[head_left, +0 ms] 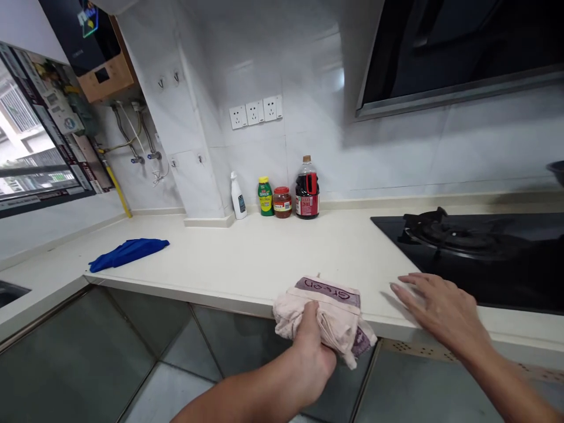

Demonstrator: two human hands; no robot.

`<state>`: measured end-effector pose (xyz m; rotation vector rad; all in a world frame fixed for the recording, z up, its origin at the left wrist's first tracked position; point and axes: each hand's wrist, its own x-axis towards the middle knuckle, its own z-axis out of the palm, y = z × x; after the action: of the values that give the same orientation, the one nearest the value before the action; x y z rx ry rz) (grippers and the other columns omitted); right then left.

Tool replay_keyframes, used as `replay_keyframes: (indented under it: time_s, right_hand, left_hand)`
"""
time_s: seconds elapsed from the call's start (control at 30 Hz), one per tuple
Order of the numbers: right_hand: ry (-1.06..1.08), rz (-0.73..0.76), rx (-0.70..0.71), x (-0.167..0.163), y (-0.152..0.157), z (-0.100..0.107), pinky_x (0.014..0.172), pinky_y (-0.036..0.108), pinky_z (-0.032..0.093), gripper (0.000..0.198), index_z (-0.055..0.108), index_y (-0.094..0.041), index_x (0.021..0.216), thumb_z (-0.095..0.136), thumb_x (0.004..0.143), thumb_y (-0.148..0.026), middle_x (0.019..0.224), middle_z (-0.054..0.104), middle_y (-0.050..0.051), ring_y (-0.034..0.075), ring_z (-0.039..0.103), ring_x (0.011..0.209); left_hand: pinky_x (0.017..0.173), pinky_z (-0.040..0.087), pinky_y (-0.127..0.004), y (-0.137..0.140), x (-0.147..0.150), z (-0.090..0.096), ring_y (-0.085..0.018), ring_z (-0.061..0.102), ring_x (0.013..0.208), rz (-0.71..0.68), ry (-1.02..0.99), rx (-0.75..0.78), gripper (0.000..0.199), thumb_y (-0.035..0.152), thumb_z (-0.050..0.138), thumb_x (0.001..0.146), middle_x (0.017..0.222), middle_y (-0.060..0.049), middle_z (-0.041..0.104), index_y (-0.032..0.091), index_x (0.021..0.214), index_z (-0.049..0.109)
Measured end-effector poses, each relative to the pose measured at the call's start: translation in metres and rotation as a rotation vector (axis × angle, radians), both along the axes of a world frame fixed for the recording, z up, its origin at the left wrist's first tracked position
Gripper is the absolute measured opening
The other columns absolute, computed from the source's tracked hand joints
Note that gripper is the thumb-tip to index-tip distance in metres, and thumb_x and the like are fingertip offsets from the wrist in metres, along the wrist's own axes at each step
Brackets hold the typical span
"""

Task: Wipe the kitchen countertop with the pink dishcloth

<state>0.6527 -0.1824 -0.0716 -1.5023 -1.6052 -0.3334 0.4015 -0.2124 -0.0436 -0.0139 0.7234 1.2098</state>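
A folded pinkish cloth (335,311) with a purple band and dark lettering is gripped in my left hand (308,352), the thumb lying on top of it. The cloth is at the front edge of the white countertop (264,252), partly overhanging it. To the right, my right hand (440,305) hovers over or rests on the counter by the black gas stove (493,252); contact is hard to judge. Its fingers are stretched out and hold nothing.
A blue cloth (128,254) lies on the counter at left, near a sink corner (11,292). Along the wall stand a white spray bottle (238,197), a green bottle (265,197), a red-lidded jar (282,202) and a large dark sauce bottle (307,191). A range hood (458,94) overhangs the stove.
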Motion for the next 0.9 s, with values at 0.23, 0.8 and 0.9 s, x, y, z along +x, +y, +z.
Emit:
replay_keyframes:
  time_s: [0.23,0.8,0.9]
  right_hand:
    - [-0.322,0.596,-0.187,-0.126,-0.04,0.003,0.115,0.053,0.038,0.077,0.046,-0.028,0.151,0.071,0.079,-0.035,0.153,0.047,0.012,0.032,0.042,0.141]
    - [-0.465,-0.048,0.105,-0.238,-0.01,-0.029,0.103,0.059,0.037,0.045,0.065,-0.026,0.126,0.076,0.083,-0.022,0.128,0.063,0.016,0.04,0.053,0.123]
    - [-0.422,-0.052,0.228,-0.265,0.004,-0.032,0.098,0.053,0.041,0.03,0.064,-0.025,0.119,0.068,0.089,-0.02,0.122,0.064,0.013,0.035,0.053,0.119]
  left_hand:
    - [0.079,0.056,-0.034,-0.002,-0.027,0.006,-0.025,0.073,0.092,-0.36,0.122,0.092,0.039,0.043,0.057,0.095,0.111,-0.014,0.075,0.013,0.118,0.068]
    - [0.089,0.046,-0.034,-0.021,-0.185,0.02,-0.023,0.066,0.098,-0.727,1.273,0.796,0.036,0.047,0.067,0.078,0.101,-0.004,0.075,0.021,0.101,0.072]
    - [0.091,0.049,-0.036,0.004,-0.204,0.048,-0.023,0.067,0.096,-0.253,1.661,1.057,0.03,0.046,0.056,0.087,0.099,-0.006,0.075,0.022,0.097,0.071]
